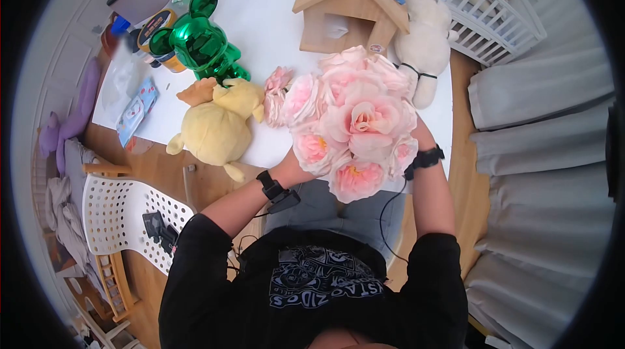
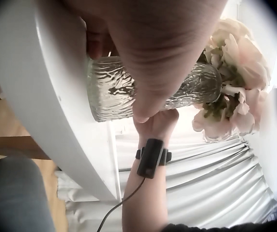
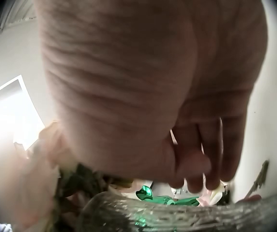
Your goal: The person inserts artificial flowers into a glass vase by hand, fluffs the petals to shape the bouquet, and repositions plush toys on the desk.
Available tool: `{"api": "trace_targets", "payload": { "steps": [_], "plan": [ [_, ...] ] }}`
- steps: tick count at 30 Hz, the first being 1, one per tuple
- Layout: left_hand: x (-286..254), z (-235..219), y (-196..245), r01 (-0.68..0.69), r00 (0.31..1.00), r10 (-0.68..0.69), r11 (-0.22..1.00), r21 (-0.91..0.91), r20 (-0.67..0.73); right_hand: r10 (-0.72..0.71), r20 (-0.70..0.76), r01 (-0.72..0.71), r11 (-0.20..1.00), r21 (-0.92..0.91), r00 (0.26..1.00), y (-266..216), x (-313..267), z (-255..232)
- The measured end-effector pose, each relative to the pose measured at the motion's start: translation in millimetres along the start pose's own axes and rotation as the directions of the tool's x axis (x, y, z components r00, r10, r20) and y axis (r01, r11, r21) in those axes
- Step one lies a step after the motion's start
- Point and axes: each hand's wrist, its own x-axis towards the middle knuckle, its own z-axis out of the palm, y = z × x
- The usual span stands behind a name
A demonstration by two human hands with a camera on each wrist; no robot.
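A bunch of pink flowers [image 1: 364, 118] covers most of both hands in the head view. It stands in a ribbed clear glass vase [image 2: 112, 89], seen on its side in the left wrist view. My left hand [image 1: 294, 168] grips the vase, thumb across the glass. On the vase's other side is my right hand [image 2: 159, 126], its fingers loosely bent in the right wrist view, just above the glass [image 3: 177, 215]; whether they touch it I cannot tell. Separate pink flowers [image 1: 278, 92] lie left of the bunch.
On the white table [image 1: 267, 17] are a yellow plush toy [image 1: 215, 131], a shiny green bear figure [image 1: 198, 43], a wooden house [image 1: 345, 7], a white plush toy [image 1: 423, 43] and a blue-white packet [image 1: 137, 111]. A white chair [image 1: 117, 206] stands at the left, a crib [image 1: 482, 13] behind.
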Motion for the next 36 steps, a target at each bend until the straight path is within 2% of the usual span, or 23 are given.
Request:
{"api": "trace_targets", "payload": {
  "steps": [4,6,7,9,10,12,19,21,25,27,31,33,36],
  "plan": [
    [-3,-10,30,0.085,0.996,-0.086,0.993,-0.083,-0.013,-0.061,-0.019,0.06,0.997,-0.037,0.998,-2,24,4],
    [-3,-11,34,0.163,0.987,-0.163,0.98,-0.114,0.009,-0.096,-0.026,0.094,0.994,-0.059,0.995,-5,37,7],
    [-4,-10,22,0.164,0.986,-0.164,0.98,-0.112,0.002,-0.111,-0.024,0.109,0.992,-0.07,0.994,-6,44,9],
    [-10,-5,-14,-0.057,0.998,0.056,0.998,0.039,0.02,-0.138,-0.019,0.135,0.987,-0.09,0.99,-6,55,14],
    [-12,-7,-10,-0.053,0.999,0.052,0.998,0.039,0.015,-0.15,-0.019,0.147,0.984,-0.099,0.989,-5,60,16],
    [-13,-9,1,-0.067,0.997,0.06,0.974,0.218,0.042,-0.173,-0.028,0.169,0.978,-0.12,0.985,-4,67,19],
    [-13,-10,1,-0.069,0.997,0.064,0.989,0.133,0.041,-0.256,-0.083,0.234,0.949,-0.21,0.963,-3,77,16],
    [-15,-9,1,0.015,1.0,-0.015,1.0,0.008,-0.007,-0.277,-0.105,0.245,0.939,-0.242,0.955,-3,75,12],
    [-18,-15,7,0.028,0.999,-0.025,0.996,-0.084,0.042,-0.31,-0.165,0.251,0.919,-0.303,0.936,1,65,4],
    [-19,-18,11,0.1,0.993,-0.089,0.985,-0.14,0.082,-0.33,-0.19,0.255,0.907,-0.336,0.925,2,58,-1],
    [-22,-14,8,-0.007,0.998,0.015,0.991,-0.133,0.066,-0.373,-0.221,0.266,0.878,-0.398,0.901,3,49,-7],
    [-18,-15,21,-0.035,0.998,0.032,0.999,0.037,0.06,-0.397,-0.232,0.274,0.862,-0.426,0.888,3,44,-10],
    [-27,-9,-6,0.039,0.998,-0.038,0.999,-0.017,0.051,-0.436,-0.244,0.29,0.836,-0.466,0.866,3,39,-12]
  ]
}}
